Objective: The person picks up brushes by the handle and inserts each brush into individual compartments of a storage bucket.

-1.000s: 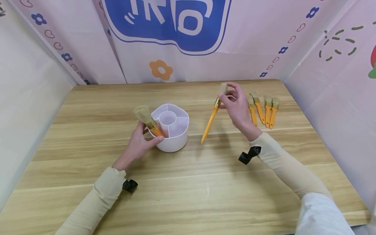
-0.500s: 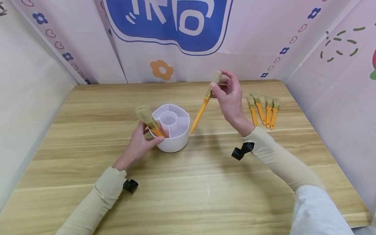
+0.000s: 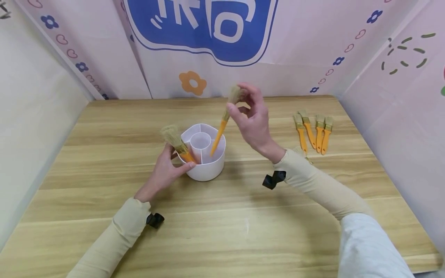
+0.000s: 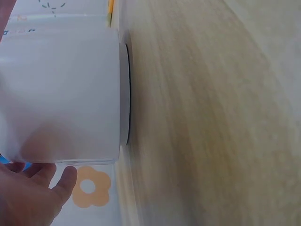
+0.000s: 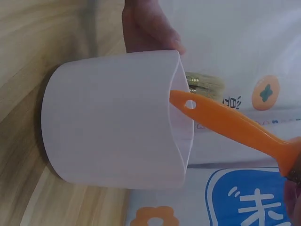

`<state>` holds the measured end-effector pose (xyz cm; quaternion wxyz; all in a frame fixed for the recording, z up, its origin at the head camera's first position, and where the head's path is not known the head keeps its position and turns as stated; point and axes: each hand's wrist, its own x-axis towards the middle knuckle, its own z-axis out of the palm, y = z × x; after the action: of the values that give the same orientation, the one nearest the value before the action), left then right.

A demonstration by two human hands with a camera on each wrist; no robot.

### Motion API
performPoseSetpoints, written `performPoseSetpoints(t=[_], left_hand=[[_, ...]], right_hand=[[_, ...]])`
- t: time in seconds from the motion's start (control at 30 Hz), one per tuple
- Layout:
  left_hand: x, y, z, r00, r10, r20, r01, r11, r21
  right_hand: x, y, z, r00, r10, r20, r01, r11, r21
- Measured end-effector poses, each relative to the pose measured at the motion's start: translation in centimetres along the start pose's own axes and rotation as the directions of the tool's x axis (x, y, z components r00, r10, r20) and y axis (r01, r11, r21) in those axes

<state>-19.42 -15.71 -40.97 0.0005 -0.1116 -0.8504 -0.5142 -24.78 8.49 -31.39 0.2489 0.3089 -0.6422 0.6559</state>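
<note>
A white round organizer point(image 3: 208, 172) with a central cup and divided compartments stands on the table. My left hand point(image 3: 166, 170) holds its near-left side, thumb on the rim; the left wrist view shows fingertips point(image 4: 68, 176) against the wall. Paintbrushes point(image 3: 172, 135) lean bristles-up in the left compartment. My right hand point(image 3: 252, 119) pinches another paintbrush point(image 3: 219, 135) at its bristle end, orange handle pointing down over the right compartment. In the right wrist view, that handle's holed tip point(image 5: 189, 104) overlaps the organizer's rim point(image 5: 176, 136).
Several orange-handled paintbrushes point(image 3: 319, 133) lie side by side on the wooden table point(image 3: 222, 231) at the right. A printed backdrop point(image 3: 285, 77) rises behind the table's far edge, with pale side walls point(image 3: 34, 96) left and right.
My right hand has moved left with its paintbrush, bringing the handle tip from the table area right of the organizer to over its right compartment. My left hand stays in place.
</note>
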Motion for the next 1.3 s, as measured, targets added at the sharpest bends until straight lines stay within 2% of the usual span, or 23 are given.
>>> performPoseSetpoints(t=[0.1, 0.23, 0.33, 0.53, 0.77, 1.1, 1.3], left_hand=[[0.0, -0.1, 0.1, 1.0, 0.003, -0.003, -0.003, 1.0, 0.001], [0.0, -0.2, 0.2, 1.0, 0.014, -0.017, -0.014, 1.0, -0.002], [0.0, -0.3, 0.2, 1.0, 0.018, -0.025, -0.018, 1.0, -0.006], [0.1, -0.3, 0.1, 0.999, 0.03, -0.03, -0.031, 1.0, -0.004], [0.0, -0.3, 0.1, 0.999, 0.038, -0.023, -0.039, 0.999, -0.016], [0.0, -0.3, 0.1, 0.999, 0.041, -0.022, -0.042, 0.999, -0.03], [0.0, -0.4, 0.1, 0.999, 0.041, -0.022, -0.042, 0.999, -0.033]], right_hand=[[-0.5, 0.1, 0.8, 0.992, -0.111, 0.068, 0.113, 0.993, -0.026], [-1.0, 0.4, 1.7, 0.958, -0.238, 0.157, 0.247, 0.968, -0.04], [-1.4, 0.7, 2.2, 0.935, -0.286, 0.21, 0.305, 0.95, -0.062], [-2.2, 1.3, 3.1, 0.902, -0.31, 0.302, 0.358, 0.926, -0.119], [-3.2, 1.9, 3.9, 0.842, -0.346, 0.413, 0.445, 0.879, -0.172], [-4.2, 2.2, 4.2, 0.788, -0.365, 0.496, 0.51, 0.838, -0.194], [-4.5, 2.0, 4.2, 0.763, -0.373, 0.528, 0.536, 0.822, -0.194]])
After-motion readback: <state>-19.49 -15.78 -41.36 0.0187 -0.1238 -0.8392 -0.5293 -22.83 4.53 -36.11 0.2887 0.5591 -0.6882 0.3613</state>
